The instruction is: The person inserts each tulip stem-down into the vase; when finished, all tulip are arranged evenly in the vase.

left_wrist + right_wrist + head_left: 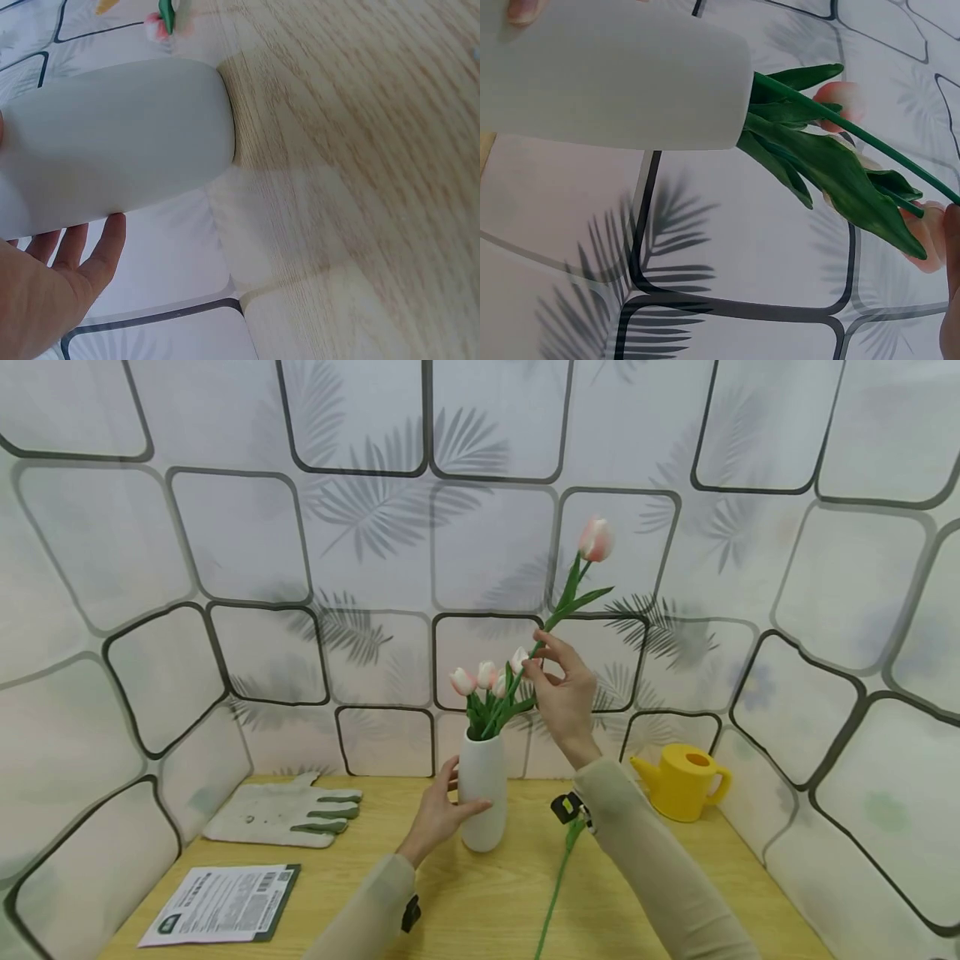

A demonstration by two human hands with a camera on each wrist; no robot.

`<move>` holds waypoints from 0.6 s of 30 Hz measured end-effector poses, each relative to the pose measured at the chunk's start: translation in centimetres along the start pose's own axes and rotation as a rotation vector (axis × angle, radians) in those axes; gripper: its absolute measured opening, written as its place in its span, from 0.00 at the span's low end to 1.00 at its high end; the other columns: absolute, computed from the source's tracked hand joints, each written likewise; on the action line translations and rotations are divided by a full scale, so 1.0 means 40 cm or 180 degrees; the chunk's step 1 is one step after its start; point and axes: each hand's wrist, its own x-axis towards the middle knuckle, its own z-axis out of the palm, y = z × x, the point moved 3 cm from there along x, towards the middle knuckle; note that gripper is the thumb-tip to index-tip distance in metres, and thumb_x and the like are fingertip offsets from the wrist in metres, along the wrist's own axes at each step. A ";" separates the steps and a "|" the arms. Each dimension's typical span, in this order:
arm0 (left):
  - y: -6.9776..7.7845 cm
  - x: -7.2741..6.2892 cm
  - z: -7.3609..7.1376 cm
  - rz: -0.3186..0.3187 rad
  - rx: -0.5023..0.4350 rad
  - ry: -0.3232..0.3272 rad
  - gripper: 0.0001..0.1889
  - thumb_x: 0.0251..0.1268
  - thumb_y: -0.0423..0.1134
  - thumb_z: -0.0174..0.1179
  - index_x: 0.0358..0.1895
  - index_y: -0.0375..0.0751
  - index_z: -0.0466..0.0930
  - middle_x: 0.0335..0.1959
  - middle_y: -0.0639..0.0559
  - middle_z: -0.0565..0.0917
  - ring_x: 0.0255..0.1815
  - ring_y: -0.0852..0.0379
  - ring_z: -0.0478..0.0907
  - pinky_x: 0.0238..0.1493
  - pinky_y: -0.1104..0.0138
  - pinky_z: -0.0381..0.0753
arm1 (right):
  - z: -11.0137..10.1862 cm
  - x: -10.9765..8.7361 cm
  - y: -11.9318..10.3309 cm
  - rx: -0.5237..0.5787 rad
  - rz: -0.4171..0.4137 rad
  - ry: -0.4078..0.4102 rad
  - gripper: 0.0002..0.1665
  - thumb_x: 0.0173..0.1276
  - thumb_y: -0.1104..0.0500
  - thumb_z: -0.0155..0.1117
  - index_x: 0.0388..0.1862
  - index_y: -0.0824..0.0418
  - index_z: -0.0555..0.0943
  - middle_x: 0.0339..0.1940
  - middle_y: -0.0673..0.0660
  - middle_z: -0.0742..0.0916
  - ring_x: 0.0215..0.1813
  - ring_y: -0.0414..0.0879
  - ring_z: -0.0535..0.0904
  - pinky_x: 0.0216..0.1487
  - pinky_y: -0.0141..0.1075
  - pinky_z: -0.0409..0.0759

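A white vase [483, 789] stands upright on the table, several pink-and-white tulips [486, 675] bunched in its mouth. My left hand [437, 814] holds the vase low on its left side, thumb across the front and fingers behind. Above and to the right, my right hand [564, 697] pinches the green stem of a pink tulip [596, 540], whose bloom points up and right. In the right wrist view that stem [870, 142] slants down into the vase mouth [750, 97], beside broad green leaves [832, 172].
Another green stem [553, 902] lies on the table [487, 910], its upper end hidden by the right sleeve. A yellow watering can [681, 783] stands at the back right. On the left lie white-and-green gloves [277, 814] and a clipboard with a printed sheet [221, 903].
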 end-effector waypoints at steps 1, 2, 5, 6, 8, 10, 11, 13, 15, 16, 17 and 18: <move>0.000 0.000 0.000 -0.0001 -0.0001 -0.0002 0.47 0.53 0.52 0.74 0.74 0.50 0.57 0.65 0.38 0.73 0.62 0.39 0.74 0.53 0.45 0.81 | 0.001 -0.003 0.001 -0.0077 -0.0010 -0.0023 0.25 0.65 0.67 0.68 0.60 0.54 0.81 0.52 0.60 0.85 0.48 0.51 0.82 0.41 0.27 0.84; -0.001 0.000 0.001 -0.0010 0.0002 0.0000 0.47 0.53 0.52 0.74 0.74 0.50 0.57 0.65 0.38 0.73 0.62 0.39 0.74 0.53 0.45 0.81 | 0.003 -0.007 0.003 -0.0156 -0.0006 -0.0061 0.25 0.65 0.66 0.68 0.60 0.54 0.81 0.50 0.60 0.85 0.48 0.50 0.82 0.42 0.27 0.84; -0.002 0.001 0.001 -0.0021 0.0003 0.0006 0.47 0.52 0.52 0.74 0.74 0.50 0.57 0.65 0.38 0.73 0.62 0.39 0.74 0.54 0.45 0.80 | 0.011 -0.017 0.012 -0.0293 0.0019 -0.0196 0.25 0.64 0.66 0.68 0.61 0.55 0.81 0.47 0.60 0.85 0.47 0.49 0.82 0.44 0.31 0.85; -0.002 0.002 0.001 -0.0020 0.0006 0.0012 0.47 0.52 0.53 0.74 0.74 0.50 0.57 0.65 0.38 0.73 0.63 0.39 0.74 0.54 0.45 0.80 | 0.014 -0.019 0.015 -0.0310 0.0024 -0.0236 0.25 0.64 0.66 0.69 0.61 0.55 0.80 0.47 0.61 0.85 0.47 0.49 0.82 0.44 0.33 0.85; -0.002 0.002 0.001 -0.0008 0.0012 0.0013 0.48 0.52 0.53 0.74 0.74 0.50 0.57 0.66 0.38 0.73 0.63 0.39 0.74 0.54 0.45 0.80 | 0.020 -0.022 0.021 -0.0289 0.0063 -0.0314 0.25 0.64 0.66 0.69 0.61 0.55 0.81 0.49 0.61 0.85 0.48 0.50 0.82 0.46 0.37 0.86; -0.003 0.002 0.002 -0.0027 0.0006 0.0008 0.48 0.52 0.53 0.74 0.75 0.50 0.57 0.66 0.39 0.73 0.63 0.39 0.74 0.55 0.45 0.80 | 0.025 -0.025 0.024 -0.0258 0.0055 -0.0402 0.24 0.65 0.65 0.69 0.60 0.56 0.81 0.51 0.61 0.85 0.48 0.50 0.83 0.47 0.39 0.86; -0.002 0.002 0.002 -0.0027 0.0007 0.0002 0.48 0.52 0.53 0.74 0.75 0.50 0.57 0.66 0.39 0.73 0.63 0.39 0.74 0.55 0.45 0.80 | 0.027 -0.026 0.026 -0.0285 0.0029 -0.0435 0.23 0.65 0.65 0.68 0.59 0.56 0.82 0.51 0.60 0.85 0.48 0.50 0.83 0.47 0.39 0.86; -0.002 0.002 0.002 -0.0026 -0.0001 -0.0001 0.48 0.52 0.53 0.74 0.75 0.49 0.57 0.66 0.38 0.72 0.63 0.38 0.74 0.55 0.45 0.80 | 0.032 -0.029 0.030 -0.0297 -0.0015 -0.0508 0.21 0.65 0.65 0.68 0.57 0.58 0.83 0.51 0.59 0.86 0.47 0.51 0.84 0.46 0.39 0.86; -0.002 0.001 0.002 -0.0030 -0.0008 -0.0006 0.48 0.52 0.53 0.74 0.75 0.49 0.57 0.66 0.39 0.72 0.63 0.39 0.74 0.55 0.45 0.80 | 0.036 -0.033 0.034 -0.0357 -0.0067 -0.0551 0.19 0.64 0.65 0.69 0.55 0.60 0.84 0.49 0.59 0.87 0.46 0.51 0.85 0.45 0.36 0.86; -0.001 0.000 0.002 -0.0018 -0.0008 -0.0009 0.49 0.52 0.53 0.74 0.75 0.48 0.57 0.66 0.38 0.72 0.63 0.38 0.74 0.54 0.45 0.80 | 0.038 -0.035 0.037 -0.0372 -0.0074 -0.0562 0.19 0.64 0.65 0.69 0.54 0.62 0.84 0.49 0.59 0.87 0.45 0.51 0.86 0.44 0.35 0.86; -0.001 -0.001 0.002 -0.0024 0.0001 -0.0008 0.49 0.52 0.53 0.74 0.75 0.49 0.56 0.66 0.38 0.72 0.63 0.39 0.74 0.54 0.45 0.80 | 0.041 -0.037 0.040 -0.0382 -0.0083 -0.0575 0.18 0.63 0.66 0.70 0.54 0.62 0.84 0.48 0.60 0.87 0.44 0.51 0.86 0.44 0.34 0.86; -0.001 -0.002 0.002 -0.0030 0.0009 -0.0001 0.49 0.52 0.54 0.74 0.75 0.49 0.57 0.66 0.38 0.72 0.63 0.39 0.74 0.54 0.44 0.80 | 0.045 -0.039 0.042 -0.0362 -0.0089 -0.0608 0.18 0.63 0.67 0.70 0.53 0.64 0.84 0.47 0.61 0.86 0.44 0.52 0.86 0.44 0.34 0.86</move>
